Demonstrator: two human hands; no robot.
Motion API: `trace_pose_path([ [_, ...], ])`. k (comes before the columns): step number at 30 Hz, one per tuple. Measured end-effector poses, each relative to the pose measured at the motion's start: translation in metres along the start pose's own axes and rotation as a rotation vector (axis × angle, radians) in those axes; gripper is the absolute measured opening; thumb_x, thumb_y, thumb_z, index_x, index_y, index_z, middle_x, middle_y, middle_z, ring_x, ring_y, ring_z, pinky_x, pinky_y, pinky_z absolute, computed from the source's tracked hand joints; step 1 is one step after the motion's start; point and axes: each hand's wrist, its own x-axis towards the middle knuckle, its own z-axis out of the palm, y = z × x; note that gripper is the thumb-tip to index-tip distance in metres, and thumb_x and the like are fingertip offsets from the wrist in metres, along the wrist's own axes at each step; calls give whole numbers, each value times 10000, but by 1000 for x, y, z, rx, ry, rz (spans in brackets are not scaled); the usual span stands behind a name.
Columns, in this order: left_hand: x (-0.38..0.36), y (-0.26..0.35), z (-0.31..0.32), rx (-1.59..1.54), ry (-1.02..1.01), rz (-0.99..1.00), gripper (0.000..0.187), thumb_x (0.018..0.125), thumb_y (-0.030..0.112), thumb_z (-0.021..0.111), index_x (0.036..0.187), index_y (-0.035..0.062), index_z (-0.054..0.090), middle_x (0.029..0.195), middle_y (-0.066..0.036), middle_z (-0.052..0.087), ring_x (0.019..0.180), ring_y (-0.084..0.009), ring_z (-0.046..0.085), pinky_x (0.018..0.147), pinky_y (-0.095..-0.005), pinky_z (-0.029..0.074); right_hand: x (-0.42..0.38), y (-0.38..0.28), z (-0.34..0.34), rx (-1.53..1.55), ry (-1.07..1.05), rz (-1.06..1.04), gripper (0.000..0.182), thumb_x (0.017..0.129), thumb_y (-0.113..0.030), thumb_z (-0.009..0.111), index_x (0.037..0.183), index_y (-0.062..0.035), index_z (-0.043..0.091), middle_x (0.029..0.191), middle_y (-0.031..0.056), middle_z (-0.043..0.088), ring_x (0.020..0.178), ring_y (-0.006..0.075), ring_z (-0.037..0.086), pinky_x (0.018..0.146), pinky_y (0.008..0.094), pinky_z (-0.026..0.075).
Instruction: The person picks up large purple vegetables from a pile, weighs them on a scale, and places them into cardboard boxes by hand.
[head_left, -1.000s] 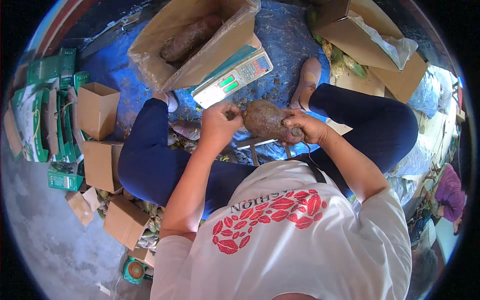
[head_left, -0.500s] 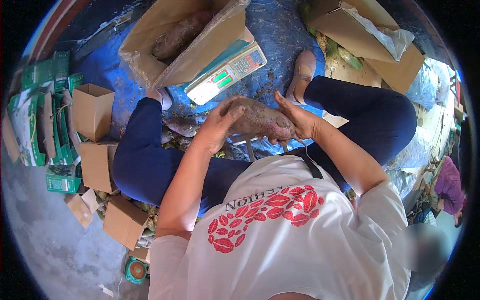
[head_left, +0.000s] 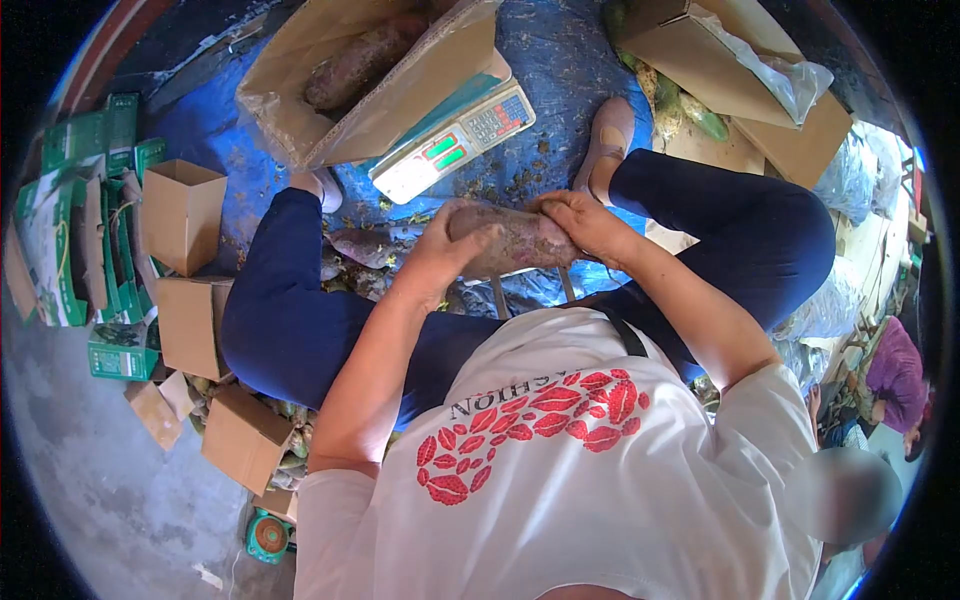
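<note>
Between my knees I hold a big, mud-crusted purple sweet potato (head_left: pixel 515 240) lying roughly level. My left hand (head_left: pixel 445 252) wraps round its left end, thumb over the top. At the other end, my right hand (head_left: pixel 585 225) has its fingers closed on the tip. Just beyond stands a digital scale (head_left: pixel 455 145) with a green-lit display. An open cardboard box (head_left: pixel 420 105), lined with clear plastic, rests at the scale's far side and partly covers it; a similar large sweet potato (head_left: pixel 365 65) lies inside.
More roots (head_left: pixel 365 247) lie by my left leg. Small cardboard boxes (head_left: pixel 183 215) and green cartons (head_left: pixel 110 240) stand at left. Another lined box (head_left: pixel 715 60) is at upper right, near greenish produce (head_left: pixel 705 118). A blue tarp (head_left: pixel 555 60) covers the floor. Another person (head_left: pixel 895 375) is at far right.
My right hand has drawn in from spread fingers to a closed grip over the sweet potato's right end. The sweet potato has turned slightly, and my left hand stays on it.
</note>
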Motion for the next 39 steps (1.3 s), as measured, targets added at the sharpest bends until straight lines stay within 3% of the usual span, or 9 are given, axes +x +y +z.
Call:
trace_pose_path([
  [5,0,8,-2,-143,3,-153,575,754,344,681,1162,5,459,1094,-131,537,995,-213,527,841,-305,439,-3,-2,3,224,73,228,281,893,-191,505,1003,57,579,920,92,613,791,138,571,755,260,467],
  [8,-3,14,-6,-244,5,-277,532,755,361,666,1123,23,485,1057,-116,552,966,-206,537,798,-309,451,-5,-19,-12,-461,274,91,268,882,-186,521,984,53,586,920,117,624,763,186,600,748,288,472],
  [9,0,10,-9,-269,21,-282,514,759,371,655,1108,30,493,1037,-108,560,943,-202,547,768,-312,462,-9,-11,-15,-742,354,-162,297,878,-255,515,923,24,606,915,205,615,845,285,607,751,362,462],
  [15,7,8,-12,-227,38,-317,451,816,454,534,1028,56,526,938,-86,574,796,-185,574,598,-331,485,-18,-24,-22,-522,207,-174,425,818,-274,595,1115,26,542,1093,216,572,1031,313,553,881,340,423],
  [19,7,12,-1,-123,30,-335,510,847,567,426,1045,107,524,869,-45,597,746,-175,568,510,-302,396,-28,-47,3,-789,-102,-342,723,688,-347,720,1254,-7,423,1144,217,546,1058,329,540,908,357,411],
  [22,8,8,-3,-172,60,-371,519,897,537,348,1053,73,524,885,-59,595,763,-151,563,515,-296,417,-21,-34,19,-839,18,-295,765,652,-289,753,1260,16,404,1130,213,552,1043,296,551,908,335,411],
  [31,3,7,-13,-197,-23,17,505,909,445,430,1189,28,489,1088,-94,559,984,-189,541,750,-335,476,-24,-37,-1,95,-215,177,691,692,-277,724,1232,37,426,956,111,596,835,167,593,721,265,491],
  [34,-2,20,-3,-252,-40,41,461,881,378,531,1198,44,492,1099,-91,546,981,-186,535,810,-320,455,-20,-28,-2,154,-240,167,590,814,-433,582,1190,7,468,841,89,614,660,147,587,597,257,494],
  [39,1,18,-3,-457,-113,-17,449,864,347,566,1185,47,475,1119,-88,530,1013,-189,520,874,-331,422,-17,-30,-2,258,-334,365,653,863,-568,405,1187,-7,481,850,125,621,708,175,603,638,280,502],
])
